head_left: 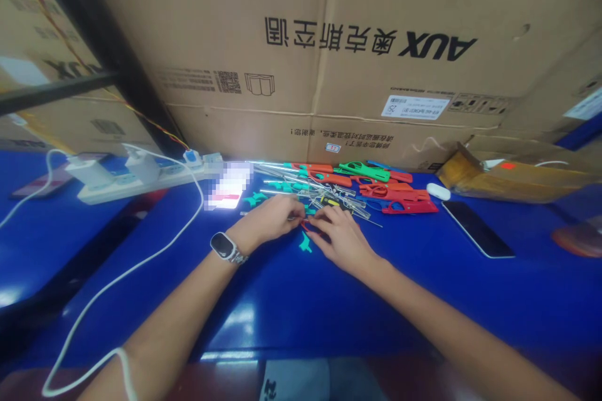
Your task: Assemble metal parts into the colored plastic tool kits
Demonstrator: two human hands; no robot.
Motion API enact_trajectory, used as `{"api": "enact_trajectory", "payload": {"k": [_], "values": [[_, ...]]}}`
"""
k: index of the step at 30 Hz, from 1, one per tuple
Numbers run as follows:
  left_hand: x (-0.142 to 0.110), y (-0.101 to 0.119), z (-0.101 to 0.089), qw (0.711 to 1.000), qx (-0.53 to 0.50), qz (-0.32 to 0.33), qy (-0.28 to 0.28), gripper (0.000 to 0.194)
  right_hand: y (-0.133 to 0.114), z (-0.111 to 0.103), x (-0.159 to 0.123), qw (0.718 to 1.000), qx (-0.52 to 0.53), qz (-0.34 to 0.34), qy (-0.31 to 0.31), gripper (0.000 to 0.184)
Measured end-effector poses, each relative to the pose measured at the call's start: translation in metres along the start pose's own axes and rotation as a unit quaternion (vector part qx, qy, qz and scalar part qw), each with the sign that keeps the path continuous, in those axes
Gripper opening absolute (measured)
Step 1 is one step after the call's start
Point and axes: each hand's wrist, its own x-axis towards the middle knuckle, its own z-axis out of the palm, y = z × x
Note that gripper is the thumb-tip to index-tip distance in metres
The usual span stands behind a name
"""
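My left hand (pixel 278 220), with a watch (pixel 224 247) on its wrist, is closed in a pinch at the near edge of the parts pile. Beside it my right hand (pixel 344 239) has its fingers bent and thumb drawn in, also pinching. Between the fingertips a small red piece (pixel 305 225) shows; most of it is hidden. Just below lies a loose teal trigger-shaped piece (pixel 305 242). Beyond the hands are orange lighter casings (pixel 320 173), a green casing (pixel 362 170), a red casing (pixel 409 203), thin metal rods (pixel 277 169) and more teal pieces (pixel 255 199).
A lit phone (pixel 230 188) and a white power strip (pixel 150 178) with a trailing cable (pixel 141 257) are on the left. To the right are a dark phone (pixel 477 229), a white earbud case (pixel 438 190) and an open cardboard box (pixel 527 175). Large cartons (pixel 352 75) stand behind the blue table (pixel 291 313).
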Motion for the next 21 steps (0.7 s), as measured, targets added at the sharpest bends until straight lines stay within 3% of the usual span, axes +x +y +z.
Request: {"api": "enact_trajectory", "payload": {"k": [5, 9, 21], "values": [[-0.006, -0.004, -0.006, 0.999, -0.035, -0.004, -0.019, 0.017, -0.004, -0.006, 0.001, 0.999, -0.041, -0.02, -0.024, 0.03], [-0.011, -0.01, -0.008, 0.999, -0.014, -0.029, -0.003, 0.02, -0.007, -0.008, 0.003, 0.997, -0.061, -0.028, -0.029, 0.031], [-0.01, -0.009, -0.008, 0.998, 0.007, -0.049, -0.031, 0.017, 0.0, -0.001, 0.002, 0.999, -0.031, -0.024, -0.015, 0.027]]}}
